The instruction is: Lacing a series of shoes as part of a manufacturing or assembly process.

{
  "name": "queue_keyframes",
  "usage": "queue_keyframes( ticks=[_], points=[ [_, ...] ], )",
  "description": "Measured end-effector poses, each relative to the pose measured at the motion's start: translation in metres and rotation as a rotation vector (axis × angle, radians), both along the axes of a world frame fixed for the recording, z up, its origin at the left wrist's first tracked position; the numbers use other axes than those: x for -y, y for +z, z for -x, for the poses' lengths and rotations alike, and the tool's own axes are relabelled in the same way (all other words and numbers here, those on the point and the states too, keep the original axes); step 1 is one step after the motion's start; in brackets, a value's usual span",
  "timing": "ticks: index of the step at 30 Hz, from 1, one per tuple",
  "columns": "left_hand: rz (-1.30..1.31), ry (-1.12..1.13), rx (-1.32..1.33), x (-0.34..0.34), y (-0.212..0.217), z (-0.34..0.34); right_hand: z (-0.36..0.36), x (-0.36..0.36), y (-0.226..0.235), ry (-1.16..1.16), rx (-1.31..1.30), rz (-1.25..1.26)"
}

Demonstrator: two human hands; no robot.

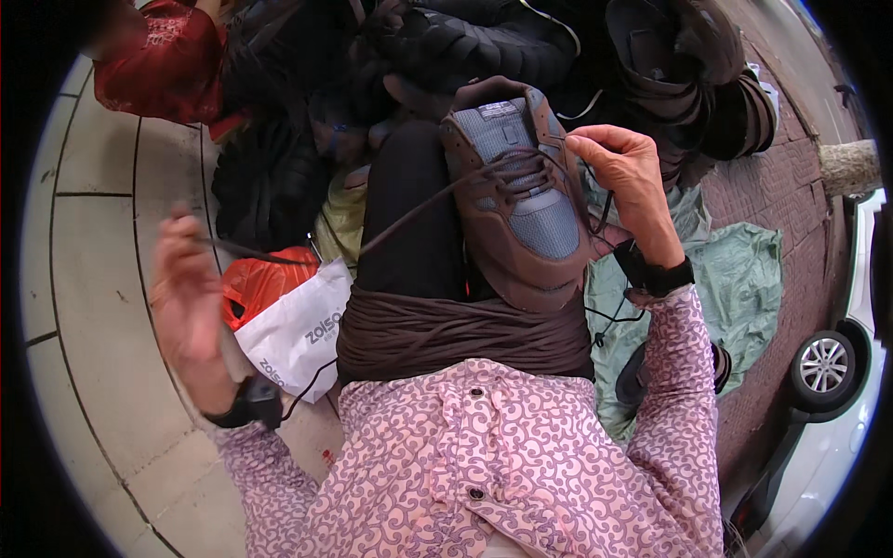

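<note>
A brown and grey-blue sneaker [544, 219] rests on my lap, its heel opening pointing away from me. Its dark shoelace [409, 216] is partly threaded across the tongue, and a long length stretches out to the left. My left hand [191, 298], blurred by motion, is out at that side with the lace running to its fingertips. At the shoe's upper right eyelets my right hand [623, 167] pinches the lace between thumb and forefinger. A thick bundle of brown laces [465, 335] lies across my thighs.
Many dark shoes [474, 46] are piled ahead, with more shoes [688, 74] at the far right. A white bag [298, 325] and a red bag [256, 279] lie left of my legs. Green sheeting [735, 288] spreads on the right. Another person's red clothing [158, 65] shows far left; a white car [837, 418] stands right.
</note>
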State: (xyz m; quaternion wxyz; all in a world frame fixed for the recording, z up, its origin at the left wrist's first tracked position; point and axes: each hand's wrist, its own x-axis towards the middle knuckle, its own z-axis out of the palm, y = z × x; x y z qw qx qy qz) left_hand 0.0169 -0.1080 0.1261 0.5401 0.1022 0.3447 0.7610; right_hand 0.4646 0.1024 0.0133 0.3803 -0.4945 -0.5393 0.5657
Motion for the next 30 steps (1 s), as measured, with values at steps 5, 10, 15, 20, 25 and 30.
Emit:
queue_keyframes(
  ticks=[5, 10, 15, 20, 25, 30],
  points=[
    [0.211, -0.284, -0.421, -0.064, -0.045, -0.085, 0.008, -0.001, 0.006, 0.009, 0.015, -0.007],
    [0.237, -0.412, -0.791, -0.108, -0.065, -0.143, 0.017, -0.003, 0.011, 0.006, 0.162, -0.091],
    [0.166, -0.318, -1.123, -0.117, -0.087, -0.17, 0.028, -0.005, 0.016, 0.045, 0.431, -0.419],
    [0.153, -0.325, -1.19, -0.113, -0.097, -0.178, 0.033, -0.012, 0.024, 0.185, 0.48, -0.483],
    [0.195, -0.32, -1.233, -0.113, -0.096, -0.176, 0.035, -0.015, 0.032, 0.197, 0.575, -0.928],
    [0.259, -0.311, -1.267, -0.113, -0.09, -0.181, 0.066, -0.014, 0.026, 0.292, 0.384, -0.951]
  ],
)
